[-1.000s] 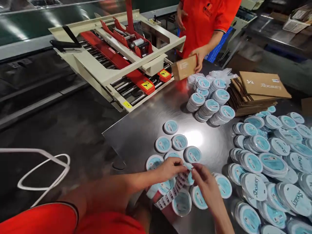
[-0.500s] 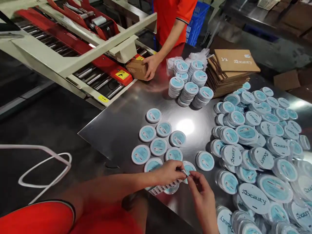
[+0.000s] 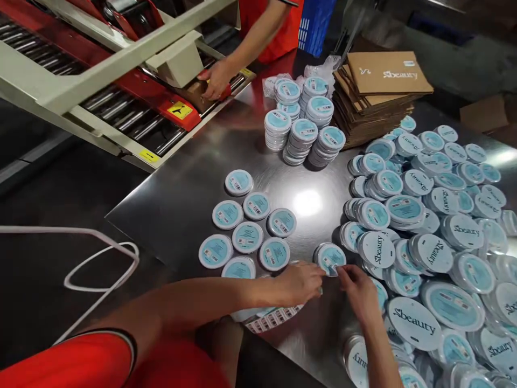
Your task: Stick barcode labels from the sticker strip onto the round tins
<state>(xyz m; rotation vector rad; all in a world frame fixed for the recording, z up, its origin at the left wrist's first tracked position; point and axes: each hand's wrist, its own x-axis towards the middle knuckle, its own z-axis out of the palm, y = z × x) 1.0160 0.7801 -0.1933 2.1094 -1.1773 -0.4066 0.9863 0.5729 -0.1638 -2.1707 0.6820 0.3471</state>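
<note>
A flat round container with a pale blue printed top lies in front of my hands. My right hand pinches a small label at its near edge. My left hand is closed beside the same container, fingertips near its rim. Below the left hand hangs a sheet of barcode labels; its grip on the sheet is partly hidden. Left of the hands lie several similar containers, such as one barcoded container; some are partly covered by my left arm.
Stacked containers stand farther back beside flattened cardboard boxes. A large heap of containers covers the right of the metal table. At the far left, a co-worker's hand is at a roller conveyor machine.
My hands have moved from above the label sheet to the single container, the right one bringing a small label onto it. The co-worker's hand has moved a cardboard box farther into the machine.
</note>
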